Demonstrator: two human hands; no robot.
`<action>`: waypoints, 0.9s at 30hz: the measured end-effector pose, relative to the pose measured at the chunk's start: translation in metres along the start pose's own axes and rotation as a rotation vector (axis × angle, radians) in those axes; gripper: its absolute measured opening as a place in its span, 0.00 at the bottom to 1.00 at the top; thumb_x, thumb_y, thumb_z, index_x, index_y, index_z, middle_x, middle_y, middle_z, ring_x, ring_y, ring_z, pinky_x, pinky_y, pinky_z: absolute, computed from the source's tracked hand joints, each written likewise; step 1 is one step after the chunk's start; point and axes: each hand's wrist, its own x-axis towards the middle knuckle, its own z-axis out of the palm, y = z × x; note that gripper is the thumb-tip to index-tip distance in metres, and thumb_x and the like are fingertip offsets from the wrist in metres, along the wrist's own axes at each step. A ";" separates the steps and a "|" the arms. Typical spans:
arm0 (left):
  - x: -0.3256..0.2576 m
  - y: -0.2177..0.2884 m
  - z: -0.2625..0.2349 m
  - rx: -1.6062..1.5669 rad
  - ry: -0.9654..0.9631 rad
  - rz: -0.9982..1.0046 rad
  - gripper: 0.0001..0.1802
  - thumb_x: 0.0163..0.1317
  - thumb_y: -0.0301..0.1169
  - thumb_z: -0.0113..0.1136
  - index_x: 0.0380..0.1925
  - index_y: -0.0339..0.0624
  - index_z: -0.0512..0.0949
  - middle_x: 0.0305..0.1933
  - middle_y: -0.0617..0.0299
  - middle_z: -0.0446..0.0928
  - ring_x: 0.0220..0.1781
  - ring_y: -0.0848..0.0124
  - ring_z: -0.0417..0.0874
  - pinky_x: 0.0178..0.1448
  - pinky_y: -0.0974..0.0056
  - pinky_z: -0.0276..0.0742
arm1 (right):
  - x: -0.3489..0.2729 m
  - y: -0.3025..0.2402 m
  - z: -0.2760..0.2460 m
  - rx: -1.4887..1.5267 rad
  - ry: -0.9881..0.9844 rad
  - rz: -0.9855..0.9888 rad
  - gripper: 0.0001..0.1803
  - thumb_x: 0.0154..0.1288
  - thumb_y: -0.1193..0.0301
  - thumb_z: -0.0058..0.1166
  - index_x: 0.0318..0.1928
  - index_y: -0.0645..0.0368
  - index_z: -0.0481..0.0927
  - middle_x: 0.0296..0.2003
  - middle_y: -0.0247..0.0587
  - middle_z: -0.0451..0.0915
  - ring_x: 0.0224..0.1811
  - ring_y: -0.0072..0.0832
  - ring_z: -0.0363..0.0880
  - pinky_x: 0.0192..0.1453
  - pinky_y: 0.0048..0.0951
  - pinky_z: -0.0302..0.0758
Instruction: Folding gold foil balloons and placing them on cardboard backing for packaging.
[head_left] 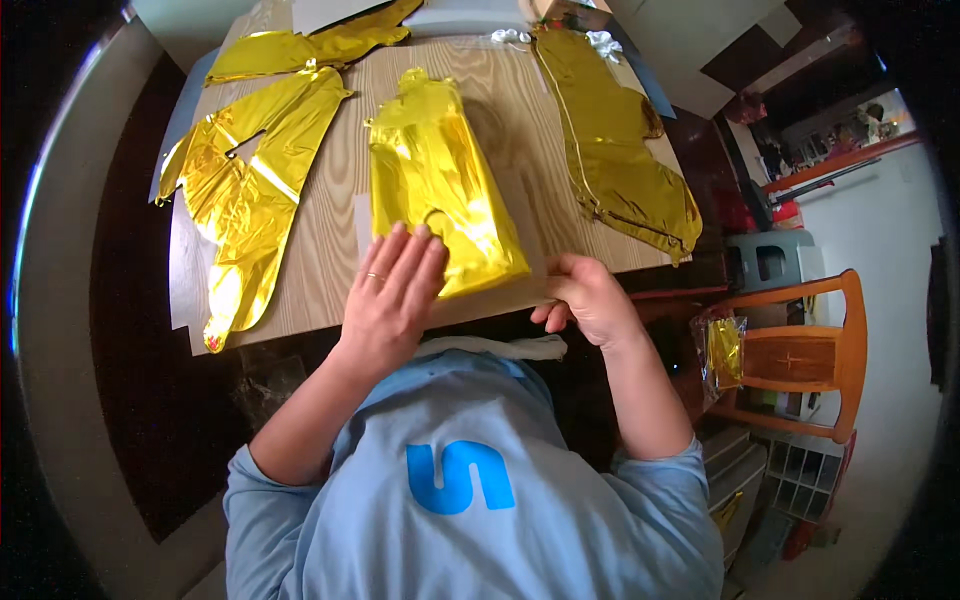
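A folded gold foil balloon point(440, 170) lies lengthwise in front of me at the middle of the table. Its near end rests on a thin pale sheet point(500, 295), which shows along the table's front edge. My left hand point(390, 295) is laid flat on the balloon's near left corner, fingers stretched out, a ring on one finger. Just right of the balloon, my right hand point(588, 300) is closed with thumb and fingers at the sheet's right corner. What lies between those fingertips is partly hidden.
More flat gold foil balloons lie around: one at the left point(255, 185), another at the far left point(310, 50), and one at the right point(615, 130). Small white bundles point(603, 44) sit at the back. A wooden chair point(800, 355) holding a gold packet point(723, 352) stands right.
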 end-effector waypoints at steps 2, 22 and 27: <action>-0.006 0.000 0.005 -0.018 -0.153 0.088 0.26 0.66 0.29 0.56 0.65 0.37 0.71 0.70 0.48 0.71 0.73 0.49 0.69 0.75 0.47 0.63 | 0.003 0.008 -0.001 0.019 -0.043 0.013 0.10 0.69 0.70 0.51 0.44 0.64 0.78 0.28 0.39 0.82 0.23 0.22 0.83 0.23 0.18 0.76; -0.030 -0.015 -0.022 -0.453 0.044 -0.292 0.38 0.61 0.42 0.68 0.68 0.39 0.68 0.74 0.42 0.60 0.76 0.48 0.61 0.76 0.47 0.58 | -0.015 0.043 0.041 0.339 0.030 -0.194 0.16 0.70 0.70 0.60 0.54 0.62 0.74 0.45 0.37 0.84 0.39 0.19 0.84 0.36 0.19 0.81; -0.027 -0.031 -0.027 -1.102 0.292 -0.793 0.52 0.60 0.41 0.74 0.76 0.40 0.53 0.78 0.45 0.55 0.76 0.55 0.61 0.76 0.51 0.59 | -0.021 0.056 0.046 0.506 -0.093 -0.308 0.12 0.72 0.74 0.57 0.54 0.58 0.76 0.46 0.33 0.84 0.41 0.19 0.83 0.40 0.21 0.82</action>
